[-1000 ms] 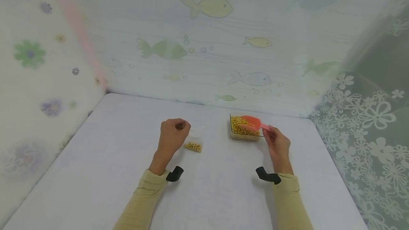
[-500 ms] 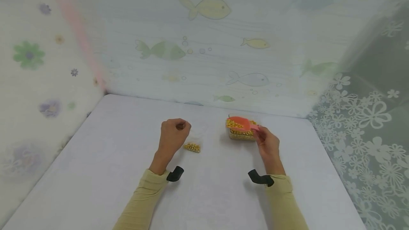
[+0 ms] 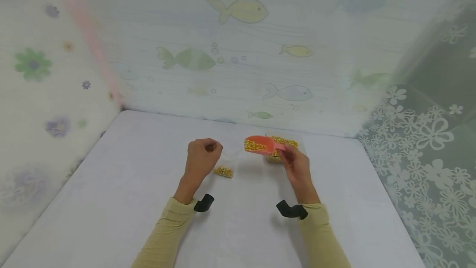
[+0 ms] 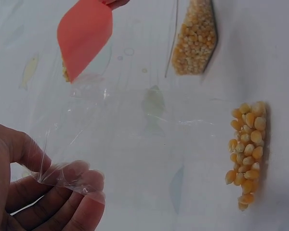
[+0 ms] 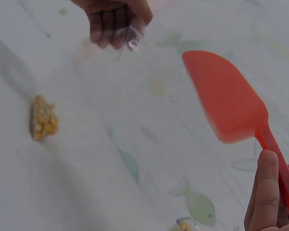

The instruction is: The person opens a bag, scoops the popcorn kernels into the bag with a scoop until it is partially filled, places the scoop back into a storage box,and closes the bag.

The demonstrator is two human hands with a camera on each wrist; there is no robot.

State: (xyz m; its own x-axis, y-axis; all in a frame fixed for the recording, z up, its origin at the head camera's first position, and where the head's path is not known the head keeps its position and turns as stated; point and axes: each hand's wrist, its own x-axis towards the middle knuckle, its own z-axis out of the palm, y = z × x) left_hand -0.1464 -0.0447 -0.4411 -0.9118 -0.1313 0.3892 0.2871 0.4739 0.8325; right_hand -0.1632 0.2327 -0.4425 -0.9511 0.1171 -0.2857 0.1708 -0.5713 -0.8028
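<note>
My left hand (image 3: 202, 158) pinches the top edge of a clear plastic bag (image 4: 135, 125) between thumb and fingers. Corn kernels (image 4: 248, 149) lie heaped in the bottom of the bag, down at the table. With my right hand (image 3: 296, 168) I grip the handle of a red scoop (image 3: 268, 145), held level and loaded with yellow kernels. The scoop's mouth points left, a short way right of the bag, as the left wrist view also shows. Behind the scoop and my right fingers stands a clear rectangular container (image 3: 274, 159) of corn kernels, partly hidden.
A white table (image 3: 130, 168) spreads under both hands. A pale wall (image 3: 238, 65) printed with fish rises at its back edge, with a flower-patterned wall on the left and a flowered curtain (image 3: 427, 152) on the right. A black mount (image 3: 291, 210) sits on each wrist.
My right hand has lifted the scoop, now carrying kernels, out of the container and moved it left toward the bag. My left hand stays in place with the bag.
</note>
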